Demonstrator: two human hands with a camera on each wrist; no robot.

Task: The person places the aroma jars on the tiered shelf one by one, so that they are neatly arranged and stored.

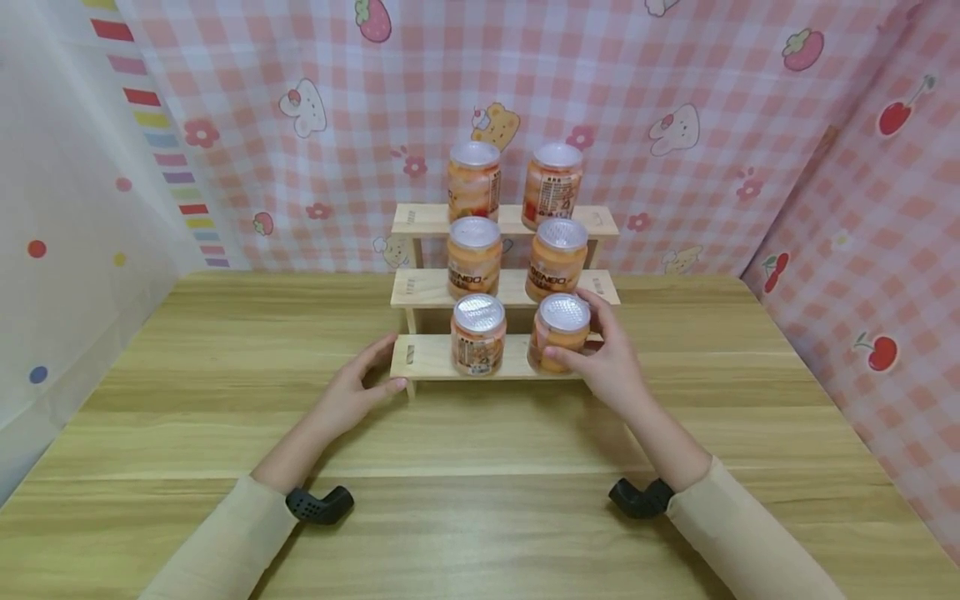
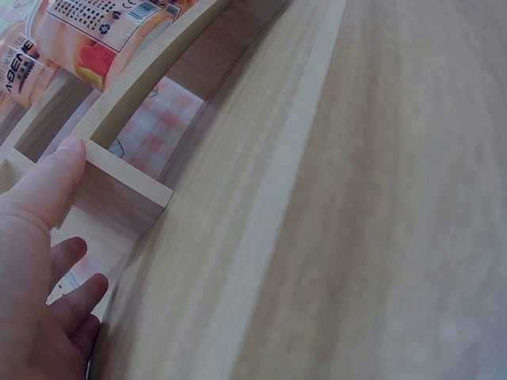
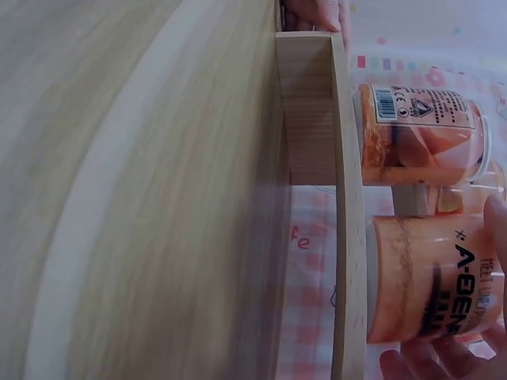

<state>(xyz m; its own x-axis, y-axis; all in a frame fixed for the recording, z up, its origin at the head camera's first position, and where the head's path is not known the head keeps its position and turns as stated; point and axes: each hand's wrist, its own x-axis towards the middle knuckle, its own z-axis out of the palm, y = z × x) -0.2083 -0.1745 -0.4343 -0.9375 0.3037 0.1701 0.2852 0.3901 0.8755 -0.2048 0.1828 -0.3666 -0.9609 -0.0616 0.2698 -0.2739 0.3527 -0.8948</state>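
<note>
A three-tier wooden display stand (image 1: pixel 429 358) bears peach-orange jars with silvery lids, two on each tier. At the front right, my right hand (image 1: pixel 611 362) grips a jar (image 1: pixel 551 340), thumb across its front and fingers round its far side. This jar (image 3: pixel 420 273) is seen close up in the right wrist view, with black lettering on its label, low over the front board. My left hand (image 1: pixel 352 387) holds the left end of the bottom tier, thumb (image 2: pixel 49 182) on the front corner and a finger at the back corner. Beside the gripped jar stands another jar (image 1: pixel 478 346).
Two jars stand on the middle tier, including a left one (image 1: pixel 474 258), and two on the top, including a right one (image 1: pixel 553 187). Behind the stand hangs a pink checked curtain (image 1: pixel 315 167). The wood-grain table (image 1: pixel 480 517) extends forward, with patterned cloth on both sides.
</note>
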